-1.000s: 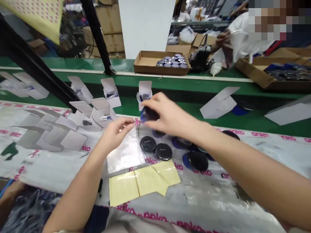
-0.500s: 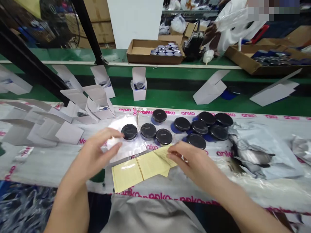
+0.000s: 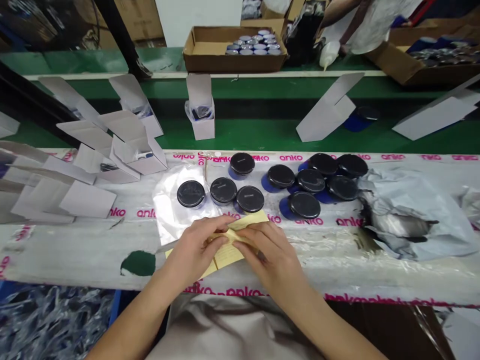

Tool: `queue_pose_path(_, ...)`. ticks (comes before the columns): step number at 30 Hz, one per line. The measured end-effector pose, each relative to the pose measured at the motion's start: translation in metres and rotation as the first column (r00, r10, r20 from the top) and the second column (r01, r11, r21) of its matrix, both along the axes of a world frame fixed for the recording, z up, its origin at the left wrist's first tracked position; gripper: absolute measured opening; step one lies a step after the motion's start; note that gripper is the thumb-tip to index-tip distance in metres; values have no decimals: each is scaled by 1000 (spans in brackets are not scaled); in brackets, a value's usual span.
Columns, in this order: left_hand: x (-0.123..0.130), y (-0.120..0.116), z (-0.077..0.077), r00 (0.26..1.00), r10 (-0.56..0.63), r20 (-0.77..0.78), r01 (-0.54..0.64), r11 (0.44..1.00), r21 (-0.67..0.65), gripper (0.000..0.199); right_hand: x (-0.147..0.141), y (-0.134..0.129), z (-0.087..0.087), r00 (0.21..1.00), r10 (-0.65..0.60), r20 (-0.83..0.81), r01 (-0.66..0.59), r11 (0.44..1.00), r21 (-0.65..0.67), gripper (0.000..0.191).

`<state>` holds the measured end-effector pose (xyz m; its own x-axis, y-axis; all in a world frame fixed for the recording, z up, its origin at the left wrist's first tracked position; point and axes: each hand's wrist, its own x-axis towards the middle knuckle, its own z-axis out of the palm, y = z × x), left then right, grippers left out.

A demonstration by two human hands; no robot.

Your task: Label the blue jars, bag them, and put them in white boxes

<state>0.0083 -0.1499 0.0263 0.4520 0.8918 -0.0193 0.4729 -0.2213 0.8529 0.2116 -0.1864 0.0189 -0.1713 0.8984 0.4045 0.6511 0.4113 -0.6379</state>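
Both hands meet over the yellow paper sheets (image 3: 228,256) at the front middle of the table. My left hand (image 3: 200,245) pinches at the upper sheet with thumb and fingertips. From the other side, my right hand (image 3: 268,245) is closed on its lifted edge. Fine lines of print show on the paper; my fingers cover part of it. Just beyond lie round black-lidded blue jars (image 3: 249,199). One such jar (image 3: 191,194) stands on a clear plastic bag (image 3: 168,220), left of the others.
Open white boxes (image 3: 88,200) crowd the left side, and another white box (image 3: 204,122) stands on the green ledge. A cardboard tray (image 3: 210,62) of jars sits behind. Crumpled grey plastic (image 3: 442,215) lies right. A co-worker's arm (image 3: 354,25) shows at the back.
My left hand has left the jar on the bag and come to the yellow sheets beside my right hand. The right hand has moved slightly left, and the view has tilted down.
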Motion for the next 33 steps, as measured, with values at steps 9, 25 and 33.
queue_pose_path(9, 11, 0, -4, 1000, 3, 21, -5, 995, 104, 12, -4, 6, 4, 993, -20, -118, 0, 985, -172, 8)
queue_pose_path(25, 12, -7, -6, 996, 75, 43, -74, 997, -26, 31, -2, 2, 14, 969, 113, 220, -116, 993, 4, 19)
queue_pose_path(33, 16, -6, 0, 998, 33, 52, -33, 999, -1, 38, 9, 5, 2, 964, 151, 220, -186, 972, 144, 25)
